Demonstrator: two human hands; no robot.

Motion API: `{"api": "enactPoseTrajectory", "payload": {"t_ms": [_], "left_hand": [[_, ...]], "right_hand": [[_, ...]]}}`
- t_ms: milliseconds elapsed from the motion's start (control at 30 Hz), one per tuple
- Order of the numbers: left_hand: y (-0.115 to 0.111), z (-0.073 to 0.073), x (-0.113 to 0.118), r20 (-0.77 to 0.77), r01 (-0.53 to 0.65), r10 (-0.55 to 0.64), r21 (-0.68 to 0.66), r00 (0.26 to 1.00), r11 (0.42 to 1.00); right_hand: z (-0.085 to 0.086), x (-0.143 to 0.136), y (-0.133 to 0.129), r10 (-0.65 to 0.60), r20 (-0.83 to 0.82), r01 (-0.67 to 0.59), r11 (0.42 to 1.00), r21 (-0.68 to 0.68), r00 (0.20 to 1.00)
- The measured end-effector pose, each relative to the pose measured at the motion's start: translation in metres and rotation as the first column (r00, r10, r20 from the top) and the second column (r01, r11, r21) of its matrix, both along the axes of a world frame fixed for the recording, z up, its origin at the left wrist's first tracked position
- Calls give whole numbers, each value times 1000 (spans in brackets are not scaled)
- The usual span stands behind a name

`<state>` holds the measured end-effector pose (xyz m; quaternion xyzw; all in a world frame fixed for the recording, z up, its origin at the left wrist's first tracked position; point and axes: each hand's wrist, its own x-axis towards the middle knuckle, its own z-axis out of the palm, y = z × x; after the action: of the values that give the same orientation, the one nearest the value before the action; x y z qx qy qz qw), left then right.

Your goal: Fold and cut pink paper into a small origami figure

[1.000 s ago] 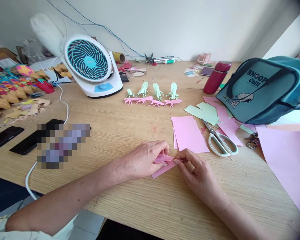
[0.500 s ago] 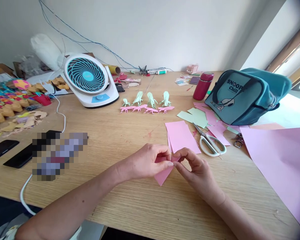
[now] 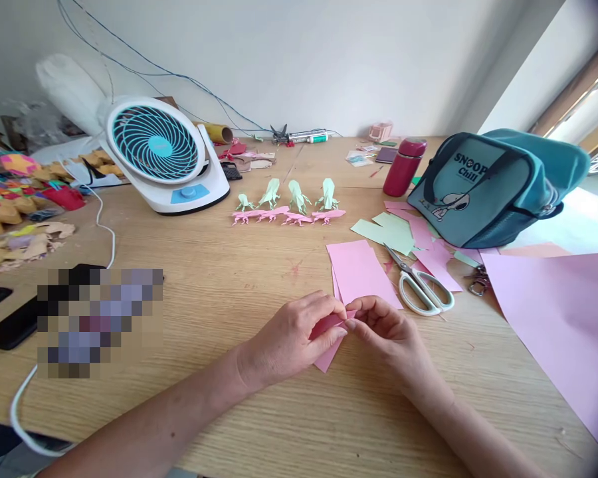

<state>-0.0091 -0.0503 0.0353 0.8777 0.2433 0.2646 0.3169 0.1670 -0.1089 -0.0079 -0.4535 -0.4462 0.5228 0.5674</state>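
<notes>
Our left hand (image 3: pixel 292 340) and right hand (image 3: pixel 393 334) both pinch the folded pink paper (image 3: pixel 329 357) just below the centre of the frame, near the pink sheets (image 3: pixel 366 272) and white-handled scissors (image 3: pixel 412 271) lying right of centre on our desk (image 3: pixel 194 265).

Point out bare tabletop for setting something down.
Bare: between the fan, pink figures and left hand. Nearly bare: between the right hand and large pink sheet. Crowded: around scissors, paper scraps, bag.
</notes>
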Motion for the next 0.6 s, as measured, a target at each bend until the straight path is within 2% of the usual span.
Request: {"api": "enactPoseTrajectory", "payload": {"t_ms": [167,600], "left_hand": [[0,0,-1,25,-18,18,5,1000,1000],[1,-1,-2,88,8,0,-100,996,995]], "right_hand": [[0,-3,2,0,-84,-1,1000,-15,996],[4,-4,1,-20,4,20,999,-28,1000]]}}
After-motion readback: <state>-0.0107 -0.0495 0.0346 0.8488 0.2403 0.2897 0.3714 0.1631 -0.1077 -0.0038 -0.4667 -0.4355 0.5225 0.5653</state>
